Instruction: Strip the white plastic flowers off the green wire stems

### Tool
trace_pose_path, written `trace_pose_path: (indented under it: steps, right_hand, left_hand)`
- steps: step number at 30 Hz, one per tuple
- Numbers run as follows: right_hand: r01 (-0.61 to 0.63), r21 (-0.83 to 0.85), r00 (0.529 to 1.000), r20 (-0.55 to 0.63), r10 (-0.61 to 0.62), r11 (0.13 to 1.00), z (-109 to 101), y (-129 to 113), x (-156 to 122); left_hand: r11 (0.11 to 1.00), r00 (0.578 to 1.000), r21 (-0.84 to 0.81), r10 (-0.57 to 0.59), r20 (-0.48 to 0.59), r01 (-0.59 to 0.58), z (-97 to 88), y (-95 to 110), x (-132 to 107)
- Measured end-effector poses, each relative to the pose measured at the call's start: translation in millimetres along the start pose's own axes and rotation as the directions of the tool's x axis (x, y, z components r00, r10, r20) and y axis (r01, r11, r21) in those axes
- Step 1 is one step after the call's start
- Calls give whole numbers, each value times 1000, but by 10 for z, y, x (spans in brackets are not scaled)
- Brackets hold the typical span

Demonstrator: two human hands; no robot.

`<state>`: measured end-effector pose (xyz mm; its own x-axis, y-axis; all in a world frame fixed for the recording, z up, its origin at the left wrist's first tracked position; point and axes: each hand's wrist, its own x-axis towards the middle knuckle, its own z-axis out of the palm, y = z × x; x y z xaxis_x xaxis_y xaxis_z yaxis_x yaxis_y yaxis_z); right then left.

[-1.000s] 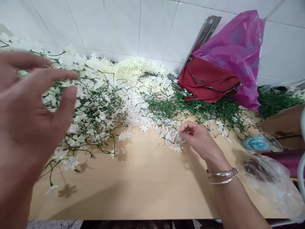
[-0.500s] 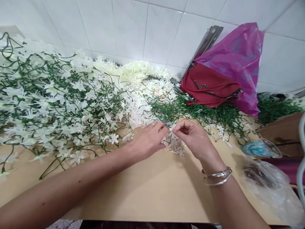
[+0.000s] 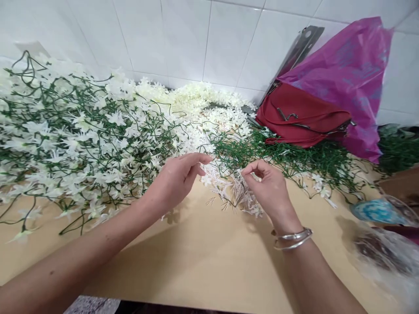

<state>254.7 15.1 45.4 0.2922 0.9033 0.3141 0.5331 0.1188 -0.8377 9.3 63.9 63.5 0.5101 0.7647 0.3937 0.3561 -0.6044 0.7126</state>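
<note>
My left hand (image 3: pixel 176 179) is open above the table, thumb and forefinger stretched out and apart. A small white artificial flower (image 3: pixel 206 179) shows just below its fingertips. To the right, my right hand (image 3: pixel 266 185) is closed in a pinch, thumb against forefinger; what sits between the tips is too small to make out. Under and beside that pinch lies a heap of thin white artificial stamens (image 3: pixel 235 192). Green plastic stems (image 3: pixel 235 150) are piled just behind the hands. White blossoms on green stems (image 3: pixel 98 144) fill the left side.
A red handbag (image 3: pixel 301 115) and a purple plastic bag (image 3: pixel 347 74) lean at the tiled wall (image 3: pixel 186 39). Cream petals (image 3: pixel 196 96) are heaped along the wall. Right of my arm lie a blue-and-white bundle (image 3: pixel 376 211) and a clear plastic bag (image 3: pixel 389 266) on the wooden table (image 3: pixel 196 261).
My left hand has drawn away to the left from my right hand, and its fingers have spread. The right hand keeps its pinch near the stamen heap. The view has shifted slightly.
</note>
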Motion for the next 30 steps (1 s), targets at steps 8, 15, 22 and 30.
trace_pose_path:
  steps: [8,15,22,30]
  right_hand:
    - [216,79,973,-102,-207,973,159,-89,-150]
    - [255,-1,964,73,-254,967,111,-62,-137]
    - [80,226,977,175,-121,971,181,-73,-159]
    - [-60,423,980,197,-27,904,226,19,-144]
  left_hand:
    - [674,956,-679,-245,163,289,198,118,-255]
    - [447,920,-828,-341,191,338,277,4,-291]
    - [378,930,-865,-285,231,331,263,-1,-276]
    - [312,926,-896,-307,221,317,319,-11,-309]
